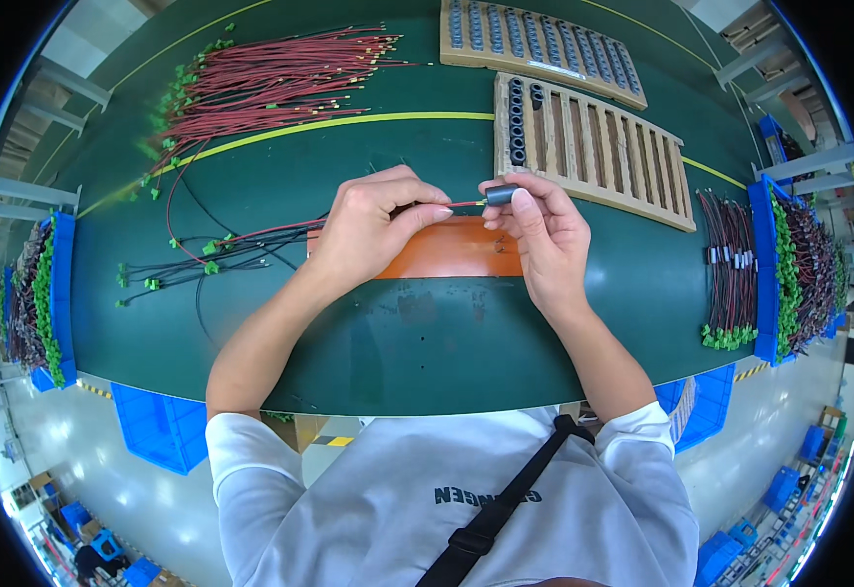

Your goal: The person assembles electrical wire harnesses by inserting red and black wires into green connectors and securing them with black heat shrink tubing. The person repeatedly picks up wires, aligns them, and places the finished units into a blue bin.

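Note:
My left hand pinches a thin red and black wire close to its end, fingers closed. The wire trails away left from that hand, toward a green connector. Between the fingertips of my right hand is a dark grey cylinder, lying roughly level. The wire's end meets the cylinder's left end; whether it reaches inside, I cannot tell. Beneath both hands lies an orange mat, partly covered by them.
Red wires with green connectors are heaped at the far left. Black wires lie left. A slotted cardboard tray holds several dark cylinders; another filled tray sits behind. Tied wires and a blue bin stand right.

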`<act>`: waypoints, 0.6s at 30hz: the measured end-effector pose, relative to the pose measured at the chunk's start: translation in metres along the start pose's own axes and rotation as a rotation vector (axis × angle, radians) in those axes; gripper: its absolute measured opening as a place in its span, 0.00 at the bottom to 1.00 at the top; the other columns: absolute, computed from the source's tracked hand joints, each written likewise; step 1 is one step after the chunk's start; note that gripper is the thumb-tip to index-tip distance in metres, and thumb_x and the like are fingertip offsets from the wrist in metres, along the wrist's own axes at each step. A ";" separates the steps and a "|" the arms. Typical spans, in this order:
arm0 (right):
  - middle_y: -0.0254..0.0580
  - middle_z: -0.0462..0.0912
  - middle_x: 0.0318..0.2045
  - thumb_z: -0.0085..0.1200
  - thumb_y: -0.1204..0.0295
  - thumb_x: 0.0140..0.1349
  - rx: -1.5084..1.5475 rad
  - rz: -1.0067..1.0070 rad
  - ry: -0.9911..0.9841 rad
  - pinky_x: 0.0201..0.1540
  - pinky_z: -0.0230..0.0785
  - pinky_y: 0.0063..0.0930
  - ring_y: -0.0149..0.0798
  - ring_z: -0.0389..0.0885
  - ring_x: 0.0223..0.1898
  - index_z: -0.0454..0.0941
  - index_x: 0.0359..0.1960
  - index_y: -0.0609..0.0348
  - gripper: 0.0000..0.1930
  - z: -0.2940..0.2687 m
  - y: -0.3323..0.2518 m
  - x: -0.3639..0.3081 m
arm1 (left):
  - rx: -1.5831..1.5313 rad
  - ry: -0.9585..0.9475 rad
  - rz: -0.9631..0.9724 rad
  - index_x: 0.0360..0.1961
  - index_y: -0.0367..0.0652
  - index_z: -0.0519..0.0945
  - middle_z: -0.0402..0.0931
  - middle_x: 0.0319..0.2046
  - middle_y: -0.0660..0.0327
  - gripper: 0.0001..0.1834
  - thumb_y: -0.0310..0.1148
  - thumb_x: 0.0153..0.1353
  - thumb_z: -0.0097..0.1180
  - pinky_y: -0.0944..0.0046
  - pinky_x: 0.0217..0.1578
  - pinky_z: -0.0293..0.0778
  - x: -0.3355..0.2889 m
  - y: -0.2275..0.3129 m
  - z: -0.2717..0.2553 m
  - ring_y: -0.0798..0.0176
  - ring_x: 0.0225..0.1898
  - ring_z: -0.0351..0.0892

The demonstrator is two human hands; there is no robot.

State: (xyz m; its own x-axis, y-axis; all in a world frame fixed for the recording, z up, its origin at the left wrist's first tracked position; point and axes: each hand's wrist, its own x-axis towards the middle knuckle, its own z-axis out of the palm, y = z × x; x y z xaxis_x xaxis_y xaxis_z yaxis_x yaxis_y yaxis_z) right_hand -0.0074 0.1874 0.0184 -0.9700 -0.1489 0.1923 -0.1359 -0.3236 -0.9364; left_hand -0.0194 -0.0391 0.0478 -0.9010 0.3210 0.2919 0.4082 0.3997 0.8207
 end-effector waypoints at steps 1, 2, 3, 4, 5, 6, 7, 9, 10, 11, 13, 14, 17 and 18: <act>0.54 0.83 0.53 0.47 0.72 0.79 -0.007 0.002 -0.011 0.50 0.78 0.29 0.34 0.84 0.43 0.75 0.59 0.66 0.13 0.001 0.000 0.000 | -0.005 -0.007 -0.003 0.39 0.36 0.89 0.85 0.33 0.57 0.06 0.24 0.61 0.68 0.66 0.36 0.78 -0.001 0.000 0.000 0.64 0.34 0.83; 0.54 0.84 0.53 0.48 0.73 0.79 0.020 0.010 -0.023 0.50 0.79 0.28 0.34 0.84 0.44 0.75 0.58 0.66 0.13 0.001 0.001 -0.001 | -0.012 -0.007 -0.017 0.39 0.36 0.89 0.84 0.33 0.57 0.06 0.24 0.61 0.68 0.66 0.36 0.77 -0.003 -0.001 0.001 0.64 0.34 0.83; 0.54 0.84 0.52 0.49 0.73 0.78 0.047 0.019 -0.036 0.49 0.80 0.28 0.34 0.85 0.44 0.75 0.58 0.66 0.12 0.000 0.003 -0.002 | -0.019 -0.007 -0.032 0.39 0.36 0.89 0.84 0.33 0.57 0.06 0.24 0.61 0.68 0.66 0.36 0.77 -0.004 -0.001 0.001 0.64 0.34 0.83; 0.54 0.85 0.52 0.50 0.74 0.78 0.072 0.022 -0.045 0.49 0.81 0.28 0.34 0.85 0.45 0.75 0.57 0.66 0.12 0.000 0.004 -0.001 | -0.027 -0.010 -0.040 0.39 0.35 0.88 0.84 0.33 0.58 0.06 0.24 0.61 0.68 0.66 0.36 0.77 -0.003 -0.003 0.002 0.64 0.34 0.82; 0.54 0.84 0.52 0.50 0.74 0.78 0.067 0.021 -0.049 0.49 0.81 0.28 0.34 0.85 0.45 0.75 0.57 0.66 0.12 0.000 0.004 -0.002 | -0.039 -0.011 -0.047 0.39 0.35 0.88 0.84 0.33 0.58 0.06 0.24 0.62 0.68 0.66 0.36 0.77 -0.004 -0.003 0.002 0.65 0.34 0.82; 0.55 0.84 0.52 0.50 0.73 0.78 0.063 0.019 -0.053 0.48 0.81 0.29 0.34 0.85 0.44 0.74 0.56 0.66 0.11 0.001 0.003 -0.003 | -0.051 -0.012 -0.055 0.39 0.35 0.88 0.84 0.33 0.58 0.06 0.24 0.62 0.68 0.66 0.36 0.77 -0.004 -0.004 0.002 0.65 0.33 0.82; 0.55 0.84 0.52 0.49 0.73 0.78 0.060 0.018 -0.057 0.48 0.81 0.29 0.35 0.85 0.44 0.74 0.56 0.66 0.11 0.002 0.003 -0.004 | -0.061 -0.013 -0.063 0.39 0.34 0.88 0.84 0.33 0.58 0.06 0.24 0.62 0.68 0.66 0.36 0.77 -0.005 -0.004 0.002 0.65 0.33 0.82; 0.56 0.84 0.53 0.50 0.74 0.78 0.082 0.018 -0.049 0.48 0.81 0.29 0.35 0.85 0.44 0.74 0.56 0.66 0.11 0.002 0.003 -0.005 | -0.073 -0.005 -0.061 0.39 0.34 0.88 0.83 0.32 0.58 0.06 0.24 0.62 0.68 0.66 0.35 0.76 -0.005 -0.007 0.003 0.65 0.33 0.81; 0.56 0.84 0.53 0.50 0.74 0.78 0.094 0.019 -0.044 0.48 0.81 0.29 0.35 0.85 0.44 0.74 0.56 0.66 0.11 0.003 0.003 -0.005 | -0.078 -0.002 -0.060 0.39 0.34 0.88 0.83 0.32 0.58 0.06 0.24 0.62 0.68 0.66 0.35 0.76 -0.006 -0.007 0.003 0.66 0.32 0.80; 0.56 0.83 0.53 0.50 0.74 0.77 0.091 0.025 -0.045 0.48 0.81 0.29 0.35 0.85 0.44 0.73 0.56 0.66 0.11 0.003 0.003 -0.004 | -0.086 -0.008 -0.058 0.39 0.34 0.88 0.83 0.32 0.59 0.05 0.24 0.63 0.67 0.66 0.35 0.75 -0.005 -0.006 0.003 0.66 0.32 0.80; 0.56 0.83 0.53 0.52 0.75 0.76 0.085 0.036 -0.047 0.48 0.81 0.29 0.35 0.85 0.45 0.73 0.56 0.65 0.11 0.002 0.003 -0.004 | -0.103 -0.018 -0.055 0.38 0.34 0.88 0.82 0.31 0.59 0.04 0.24 0.63 0.67 0.67 0.34 0.75 -0.004 -0.003 0.002 0.67 0.32 0.79; 0.55 0.84 0.53 0.52 0.75 0.76 0.068 0.035 -0.067 0.49 0.81 0.29 0.35 0.85 0.45 0.73 0.55 0.65 0.11 0.003 0.005 -0.004 | -0.100 -0.037 -0.024 0.42 0.35 0.86 0.81 0.33 0.59 0.08 0.23 0.62 0.67 0.67 0.34 0.74 -0.006 -0.006 0.003 0.67 0.32 0.78; 0.52 0.83 0.53 0.55 0.75 0.74 0.055 0.027 -0.083 0.50 0.79 0.28 0.34 0.84 0.46 0.74 0.58 0.64 0.14 0.010 0.007 -0.007 | -0.147 -0.082 0.031 0.57 0.39 0.80 0.76 0.42 0.58 0.24 0.22 0.59 0.70 0.67 0.34 0.73 -0.006 -0.004 0.004 0.67 0.32 0.75; 0.52 0.83 0.53 0.55 0.75 0.75 0.024 0.053 -0.100 0.50 0.79 0.28 0.34 0.83 0.46 0.74 0.60 0.64 0.15 0.010 0.004 -0.007 | -0.197 -0.085 0.020 0.63 0.42 0.75 0.74 0.45 0.57 0.32 0.22 0.57 0.71 0.67 0.35 0.73 -0.007 0.004 0.005 0.67 0.33 0.74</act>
State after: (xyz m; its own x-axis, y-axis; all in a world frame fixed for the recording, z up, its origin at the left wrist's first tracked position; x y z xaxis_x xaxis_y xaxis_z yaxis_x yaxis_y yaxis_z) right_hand 0.0006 0.1784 0.0165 -0.9504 -0.2589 0.1722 -0.0788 -0.3350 -0.9389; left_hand -0.0105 -0.0351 0.0462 -0.8738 0.4021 0.2735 0.3820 0.2196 0.8977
